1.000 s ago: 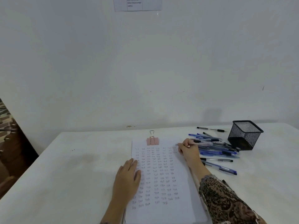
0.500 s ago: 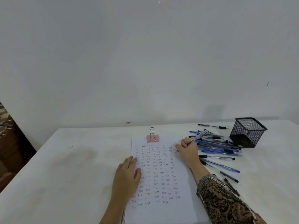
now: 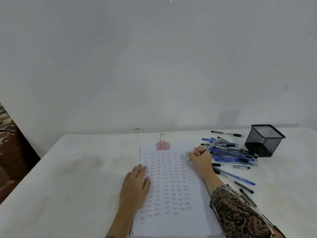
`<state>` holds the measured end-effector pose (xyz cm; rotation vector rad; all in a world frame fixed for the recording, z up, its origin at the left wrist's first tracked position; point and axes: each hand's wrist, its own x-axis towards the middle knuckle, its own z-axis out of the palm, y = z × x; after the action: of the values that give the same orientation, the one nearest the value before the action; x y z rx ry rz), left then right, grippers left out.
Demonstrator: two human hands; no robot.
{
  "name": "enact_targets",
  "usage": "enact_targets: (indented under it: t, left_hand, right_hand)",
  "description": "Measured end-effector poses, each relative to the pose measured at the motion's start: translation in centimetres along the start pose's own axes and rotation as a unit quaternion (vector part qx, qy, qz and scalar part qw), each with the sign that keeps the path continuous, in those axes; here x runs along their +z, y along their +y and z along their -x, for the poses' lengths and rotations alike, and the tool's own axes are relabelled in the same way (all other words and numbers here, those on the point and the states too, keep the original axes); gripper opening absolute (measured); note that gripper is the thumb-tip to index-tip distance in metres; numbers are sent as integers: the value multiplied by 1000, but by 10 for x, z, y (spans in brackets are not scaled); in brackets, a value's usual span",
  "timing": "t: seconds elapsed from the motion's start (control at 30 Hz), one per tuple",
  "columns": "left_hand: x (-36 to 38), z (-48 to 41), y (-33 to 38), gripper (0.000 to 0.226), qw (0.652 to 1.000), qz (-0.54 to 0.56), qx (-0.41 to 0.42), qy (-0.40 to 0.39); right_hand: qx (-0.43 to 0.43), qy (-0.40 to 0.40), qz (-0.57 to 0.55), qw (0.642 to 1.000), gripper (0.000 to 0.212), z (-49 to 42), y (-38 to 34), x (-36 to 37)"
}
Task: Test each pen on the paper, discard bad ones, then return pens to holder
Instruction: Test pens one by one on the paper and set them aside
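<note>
White wall stands behind our table (image 3: 77, 177). Our left hand (image 3: 135, 184) lies flat and open on the paper (image 3: 188, 225), pressing it down. Our right hand (image 3: 199, 160) is curled round a pen (image 3: 212, 145), with the tip on the paper near the top right.

We think we are trying this pen now. Rows of the word "Test" fill most of the paper, so we guess many pens are done. No pens stick out of the holder (image 3: 264, 140). The pile (image 3: 231, 155) lies between it and our right hand, so putting pens back is not done yet.

We cannot tell which pens in the pile are tested or bad. This pen's mark is too small to see. Our arms are cut off at the bottom.
</note>
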<state>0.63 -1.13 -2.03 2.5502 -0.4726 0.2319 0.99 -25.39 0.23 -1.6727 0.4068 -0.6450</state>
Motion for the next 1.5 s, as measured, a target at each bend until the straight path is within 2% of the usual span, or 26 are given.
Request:
enact_targets:
  t: [0.53,0.6,0.7,0.73,0.83,0.93,1.07,1.23,1.3,1.37,1.43,1.5]
  left_hand:
    - [-3,2,3,86,1000,6,1,7]
    - [-4,3,5,78,1000,11,5,10]
    - [-2,2,3,49,1000,10,6,9]
    - [-2,2,2,51,1000,13,7,8]
    - [0,2,-1,76,1000,9,9,0]
    - [2,0,-2,74,1000,13,5,4]
    - [3,1,-3,85,1000,11,11,6]
    - [5,1,-4,81,1000,15,12,9]
    - [6,1,-4,78,1000,19,16,8]
    - [5,1,-3,74,999,35,24,10]
    - [0,2,0,68,995,85,37,24]
    - [-7,6,4,58,984,155,74,38]
  right_hand:
    - [-10,16,12,1000,50,-2,3,1]
    - [-13,22,18,1000,50,-1,4,0]
    - [-21,31,10,999,51,-1,4,1]
    - [-19,29,8,999,52,-2,5,1]
    - [-9,26,-11,1000,56,-5,9,2]
    - [-19,26,-9,999,55,-5,12,2]
    - [-19,28,-14,999,54,-5,11,2]
    - [39,17,-111,993,57,-12,18,-2]
    - [-14,31,-82,996,57,-10,13,-2]
    - [-154,40,16,987,46,-2,2,0]
    - [-298,2,148,943,28,10,-6,5]
    - [-358,10,284,889,24,22,-9,13]
